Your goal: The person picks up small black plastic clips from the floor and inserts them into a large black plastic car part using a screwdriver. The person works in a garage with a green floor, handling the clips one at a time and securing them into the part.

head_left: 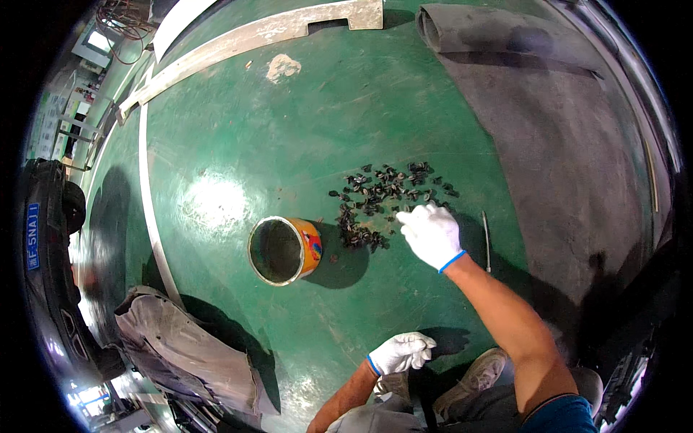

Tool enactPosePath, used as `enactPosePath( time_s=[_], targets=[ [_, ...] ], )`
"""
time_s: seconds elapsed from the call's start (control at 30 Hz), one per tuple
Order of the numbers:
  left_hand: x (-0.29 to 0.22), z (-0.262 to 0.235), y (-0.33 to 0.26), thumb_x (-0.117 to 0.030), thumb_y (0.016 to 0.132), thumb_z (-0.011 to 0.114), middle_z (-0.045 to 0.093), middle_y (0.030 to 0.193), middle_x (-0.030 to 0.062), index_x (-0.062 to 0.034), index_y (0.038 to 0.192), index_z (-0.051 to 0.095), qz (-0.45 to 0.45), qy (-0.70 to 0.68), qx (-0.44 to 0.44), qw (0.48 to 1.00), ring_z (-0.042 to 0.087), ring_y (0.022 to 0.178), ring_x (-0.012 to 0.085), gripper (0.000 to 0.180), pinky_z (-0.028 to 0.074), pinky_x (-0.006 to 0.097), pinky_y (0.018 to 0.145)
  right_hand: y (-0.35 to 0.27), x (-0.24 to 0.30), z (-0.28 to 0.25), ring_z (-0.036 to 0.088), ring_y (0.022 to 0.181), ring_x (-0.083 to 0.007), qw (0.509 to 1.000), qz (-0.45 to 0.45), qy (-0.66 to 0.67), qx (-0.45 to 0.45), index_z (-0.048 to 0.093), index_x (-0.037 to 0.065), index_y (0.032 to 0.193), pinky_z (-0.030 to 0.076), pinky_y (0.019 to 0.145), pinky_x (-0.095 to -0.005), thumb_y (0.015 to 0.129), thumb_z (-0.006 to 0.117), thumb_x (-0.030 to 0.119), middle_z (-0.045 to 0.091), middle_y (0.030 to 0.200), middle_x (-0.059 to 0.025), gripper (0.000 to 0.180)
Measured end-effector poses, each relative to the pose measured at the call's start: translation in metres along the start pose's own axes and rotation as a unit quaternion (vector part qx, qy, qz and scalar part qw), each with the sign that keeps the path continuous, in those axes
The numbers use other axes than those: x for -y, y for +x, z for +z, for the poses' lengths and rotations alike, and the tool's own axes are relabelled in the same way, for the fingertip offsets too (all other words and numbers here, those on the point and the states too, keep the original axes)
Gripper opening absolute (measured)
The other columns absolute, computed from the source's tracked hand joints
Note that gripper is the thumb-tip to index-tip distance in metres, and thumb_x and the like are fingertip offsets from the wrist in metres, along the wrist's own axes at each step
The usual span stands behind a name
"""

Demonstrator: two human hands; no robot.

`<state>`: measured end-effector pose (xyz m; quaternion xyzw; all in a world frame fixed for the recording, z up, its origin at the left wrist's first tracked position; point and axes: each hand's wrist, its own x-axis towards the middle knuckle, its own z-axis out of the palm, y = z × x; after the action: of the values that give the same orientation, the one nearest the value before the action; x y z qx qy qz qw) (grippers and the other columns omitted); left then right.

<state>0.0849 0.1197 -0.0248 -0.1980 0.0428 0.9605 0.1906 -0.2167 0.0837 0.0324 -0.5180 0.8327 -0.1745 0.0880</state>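
Small dark pieces (372,191), perhaps plastic clips, lie scattered in a loose pile on the green floor. At the pile's right edge is my right hand (433,237), in a white glove with a blue cuff. Its fingers are drawn together; whatever is between them is too small to make out. My left hand (401,353), gloved the same way, hovers low near my shoes with fingers curled and tips together. I cannot see what it holds, if anything. Left of the pile stands a round yellow tub (312,244) with a colourful label; its inside looks dark.
A thin metal rod-like tool (486,242) lies right of my right hand. Beyond it stretches a grey mat (563,144), rolled at its far end. A bent grey panel (184,346) rests at lower left. A long pale beam (267,40) crosses the far floor; a dark car (54,289) stands left.
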Motion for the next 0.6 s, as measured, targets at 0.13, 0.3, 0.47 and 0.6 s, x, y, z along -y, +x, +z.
enactPosePath(
  time_s=[0.13, 0.3, 0.47, 0.6],
  targets=[
    [-0.002, 0.0, 0.002, -0.022, 0.102, 0.066, 0.076, 0.1, 0.015, 0.0071, 0.126, 0.063, -0.008, 0.0, -0.001, 1.0, 0.073, 0.074, 0.0186, 0.038, 0.059, 0.027, 0.065, 0.003, 0.035, 0.003, 0.07, 0.091, -0.0298, 0.991, -0.086, -0.027, 0.1, 0.062, 0.015, 0.119, 0.053, 0.08, -0.0466, 0.093, 0.061, 0.019, 0.068, 0.092, -0.0108, 0.027],
    [0.003, -0.005, 0.004, -0.022, 0.103, 0.065, 0.075, 0.101, 0.0161, 0.0073, 0.127, 0.062, -0.006, -0.008, 0.012, 1.0, 0.073, 0.076, 0.0194, 0.037, 0.059, 0.028, 0.066, -0.003, 0.029, 0.015, 0.07, 0.094, -0.0295, 0.984, -0.097, -0.04, 0.141, 0.064, 0.014, 0.116, 0.052, 0.082, -0.0465, 0.093, 0.059, 0.017, 0.069, 0.095, -0.0113, 0.023],
    [-0.003, 0.001, 0.003, -0.022, 0.104, 0.063, 0.075, 0.106, 0.0177, 0.0068, 0.129, 0.061, -0.016, -0.014, 0.017, 1.0, 0.075, 0.082, 0.02, 0.038, 0.061, 0.028, 0.071, 0.0, 0.019, -0.008, 0.069, 0.098, -0.0321, 0.992, -0.017, -0.049, 0.115, 0.066, 0.014, 0.113, 0.053, 0.086, -0.0497, 0.095, 0.063, 0.023, 0.069, 0.096, -0.0117, 0.021],
    [-0.002, 0.001, 0.006, -0.023, 0.104, 0.063, 0.073, 0.114, 0.0183, 0.0064, 0.134, 0.057, -0.024, -0.029, 0.019, 0.999, 0.075, 0.086, 0.0206, 0.042, 0.062, 0.03, 0.075, -0.007, 0.006, 0.0, 0.068, 0.099, -0.0333, 0.996, 0.007, -0.021, 0.089, 0.066, 0.015, 0.117, 0.052, 0.086, -0.0501, 0.096, 0.064, 0.026, 0.068, 0.097, -0.0127, 0.024]
  ],
)
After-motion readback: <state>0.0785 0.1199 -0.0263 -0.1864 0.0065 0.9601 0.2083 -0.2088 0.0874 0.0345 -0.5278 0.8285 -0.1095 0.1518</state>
